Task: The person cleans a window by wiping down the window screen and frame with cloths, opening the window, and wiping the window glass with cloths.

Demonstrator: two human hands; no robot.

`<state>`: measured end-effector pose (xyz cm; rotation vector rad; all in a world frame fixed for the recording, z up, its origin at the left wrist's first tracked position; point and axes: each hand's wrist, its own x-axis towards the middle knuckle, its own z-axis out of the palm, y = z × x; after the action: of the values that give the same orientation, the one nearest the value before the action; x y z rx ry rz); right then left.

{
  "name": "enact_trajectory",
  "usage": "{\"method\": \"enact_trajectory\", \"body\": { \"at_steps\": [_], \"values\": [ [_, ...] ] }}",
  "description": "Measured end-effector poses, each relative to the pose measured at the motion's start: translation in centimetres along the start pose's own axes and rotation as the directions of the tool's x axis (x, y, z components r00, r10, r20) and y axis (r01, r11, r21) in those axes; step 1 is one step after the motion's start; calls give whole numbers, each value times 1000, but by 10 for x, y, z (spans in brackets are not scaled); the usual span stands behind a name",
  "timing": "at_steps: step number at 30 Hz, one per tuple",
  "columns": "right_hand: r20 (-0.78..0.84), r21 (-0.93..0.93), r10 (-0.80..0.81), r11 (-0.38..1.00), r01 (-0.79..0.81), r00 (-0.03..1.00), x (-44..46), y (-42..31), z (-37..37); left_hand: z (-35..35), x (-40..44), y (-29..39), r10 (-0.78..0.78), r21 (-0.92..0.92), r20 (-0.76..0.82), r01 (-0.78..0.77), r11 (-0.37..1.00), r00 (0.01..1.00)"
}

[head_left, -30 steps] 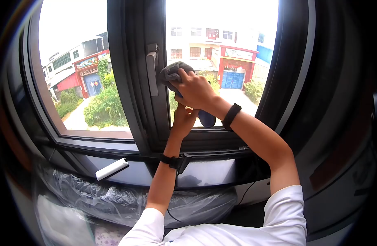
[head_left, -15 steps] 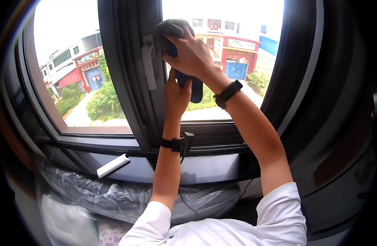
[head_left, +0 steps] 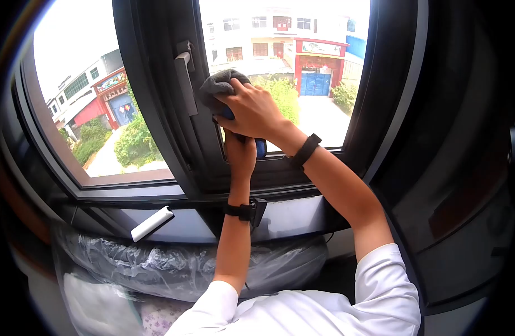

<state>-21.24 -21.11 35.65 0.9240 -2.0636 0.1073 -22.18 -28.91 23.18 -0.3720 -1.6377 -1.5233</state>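
Note:
My right hand (head_left: 254, 110) is closed around a grey cloth (head_left: 219, 88), its fingers bunching the fabric against the window near the frame's left side. Under the cloth and between my hands shows a blue-and-black object with a rounded end (head_left: 261, 148); most of it is hidden, so its kind is unclear. Just below, my left hand (head_left: 240, 154) is wrapped around this object. A white window handle (head_left: 185, 84) stands upright on the dark window frame (head_left: 159, 73), left of the cloth and apart from it.
Below the window, a white oblong item (head_left: 151, 223) lies on the sill (head_left: 185, 227). Clear plastic wrapping (head_left: 157, 260) covers something long under the sill. A black device (head_left: 258, 212) is strapped to my left wrist, and a black band (head_left: 306, 150) circles my right wrist.
Both hands have moved down the window with the cloth and the blue-and-black object, from beside the handle's top to beside its lower part. The view has shifted slightly too.

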Motion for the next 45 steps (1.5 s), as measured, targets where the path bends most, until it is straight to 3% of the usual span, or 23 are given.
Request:
{"method": "enact_trajectory", "body": {
  "at_steps": [2,3,6,9,12,14,17,19,20,21,22,23,24,27,30,32,33,35,37,39,41,43,45],
  "values": [
    [-229,-9,26,1000,-29,973,11,7,-3,3,11,18,-26,-27,0,26,999,1000],
    [-228,-15,31,999,-36,973,10,8,-2,2,15,22,-45,-45,-13,45,998,999],
    [-123,228,241,951,-209,963,-2,6,-4,0,11,6,-24,-91,-9,23,996,1000],
    [21,341,266,904,-257,964,-43,-3,17,-8,-15,-9,-64,-107,2,64,992,998],
    [71,363,257,893,-265,964,-90,-15,44,-25,-41,-24,-222,56,125,217,975,967],
    [236,338,288,871,-357,928,-105,-21,47,-33,-54,-29,-189,105,130,176,979,973],
    [304,391,255,845,-364,918,-102,-19,45,-40,-61,-39,-195,148,135,175,973,971],
    [306,450,269,805,-387,914,-91,-17,37,-40,-54,-37,-1,145,57,-8,989,998],
    [203,508,305,780,-367,930,-84,-19,31,-37,-46,0,-125,79,36,122,989,991],
    [100,561,339,757,-334,935,-78,-18,29,-34,-40,-3,-124,77,31,121,990,992],
    [97,598,349,728,-335,932,-76,-14,30,-32,-35,-8,10,132,5,-10,991,1000],
    [99,595,353,729,-340,930,-78,-13,32,-31,-34,-13,142,190,-9,-137,972,990],
    [141,573,355,732,-369,924,-82,-13,35,-31,-36,-18,137,189,-4,-134,973,991],
    [238,534,356,729,-428,904,-98,-18,48,-28,-58,-27,57,135,79,-67,989,995],
    [326,488,355,731,-477,876,-129,-29,65,-31,-80,-27,-6,228,108,-19,974,994],
    [346,459,357,742,-488,868,-131,-31,64,-36,-80,-32,-16,240,257,-48,970,966],
    [387,482,358,707,-517,850,-126,-29,62,-37,-78,-35,-130,336,238,44,941,962],
    [359,516,322,714,-474,876,-110,-22,60,-40,-60,-22,-166,265,223,104,959,961],
    [263,570,333,704,-424,906,-88,-18,41,-41,-36,-2,-67,194,155,36,980,986],
    [200,621,331,685,-381,922,-73,-10,33,-46,-23,10,-73,285,155,26,958,985],
    [200,601,306,712,-363,931,-75,-7,38,-47,-18,12,-93,354,276,-11,935,957],
    [249,552,332,723,-415,910,-89,-20,47,-52,-26,0,-110,433,288,-27,901,951],
    [292,494,361,736,-464,885,-101,-28,57,-59,-35,-23,-302,565,363,49,824,882]
  ]
}}
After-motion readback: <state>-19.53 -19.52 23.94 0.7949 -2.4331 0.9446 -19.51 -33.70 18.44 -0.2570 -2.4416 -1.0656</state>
